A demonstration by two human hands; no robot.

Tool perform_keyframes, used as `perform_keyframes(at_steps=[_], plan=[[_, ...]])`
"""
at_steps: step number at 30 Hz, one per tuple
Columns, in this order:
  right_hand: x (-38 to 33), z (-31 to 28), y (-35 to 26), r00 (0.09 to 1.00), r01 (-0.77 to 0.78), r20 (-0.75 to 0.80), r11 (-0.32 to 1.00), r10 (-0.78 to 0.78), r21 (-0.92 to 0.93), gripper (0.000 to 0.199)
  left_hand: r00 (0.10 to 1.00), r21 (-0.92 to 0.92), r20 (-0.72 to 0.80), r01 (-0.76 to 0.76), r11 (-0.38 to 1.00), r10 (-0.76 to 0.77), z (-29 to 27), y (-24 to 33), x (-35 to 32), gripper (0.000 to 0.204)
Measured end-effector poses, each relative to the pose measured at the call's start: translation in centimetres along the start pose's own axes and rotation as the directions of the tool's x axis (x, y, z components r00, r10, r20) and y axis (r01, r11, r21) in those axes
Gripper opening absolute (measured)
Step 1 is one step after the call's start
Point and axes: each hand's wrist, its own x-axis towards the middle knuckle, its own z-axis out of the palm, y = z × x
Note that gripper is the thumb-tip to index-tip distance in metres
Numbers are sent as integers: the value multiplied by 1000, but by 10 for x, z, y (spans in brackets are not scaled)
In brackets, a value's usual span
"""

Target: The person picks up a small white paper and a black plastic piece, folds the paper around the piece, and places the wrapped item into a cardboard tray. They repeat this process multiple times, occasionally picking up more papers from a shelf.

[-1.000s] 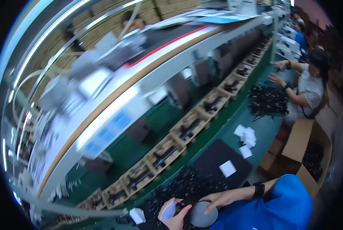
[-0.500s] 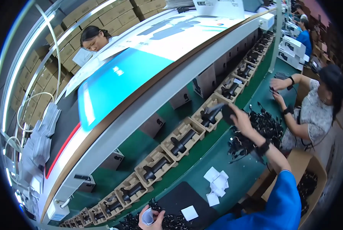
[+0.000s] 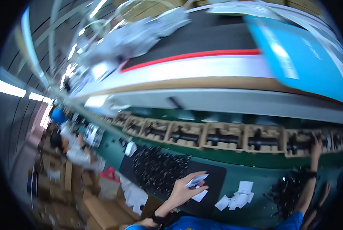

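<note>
My left hand [image 3: 182, 191] is closed on a small stack of folded white leaflets [image 3: 197, 180], held over a black mat [image 3: 213, 178]. Another white slip [image 3: 199, 196] shows just under its fingers. At the far right, my right hand [image 3: 316, 148] reaches to a brown moulded tray [image 3: 293, 154] with a black tubular device [image 3: 300, 146] in it. Its fingers are smeared by motion, so what they hold, if anything, does not show. Several similar trays with black devices stand in a row on the green conveyor [image 3: 232, 155].
Small black parts [image 3: 156, 168] are heaped on the mat. Loose white leaflets [image 3: 240, 197] lie right of it, and black cables [image 3: 288, 195] lie near my right forearm. A shelf with a grey edge [image 3: 217, 100] overhangs the conveyor. Another worker [image 3: 73, 147] sits far left.
The view has swung left along the line. My right hand has come down to a tray; the dark flat thing seen by it earlier no longer shows. The leaflets remain in my left hand.
</note>
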Motion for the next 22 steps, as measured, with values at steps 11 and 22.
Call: perform_keyframes(at_steps=[11,22], plan=[[-8,0,-91,933,235,348,885,-90,-402,42,996,-315,-90,-9,949,-20,-46,-15,-24,59],[-350,-100,-498,602,62,331,457,-726,887,18,959,-12,-215,-193,981,186,-129,-124,-82,71]])
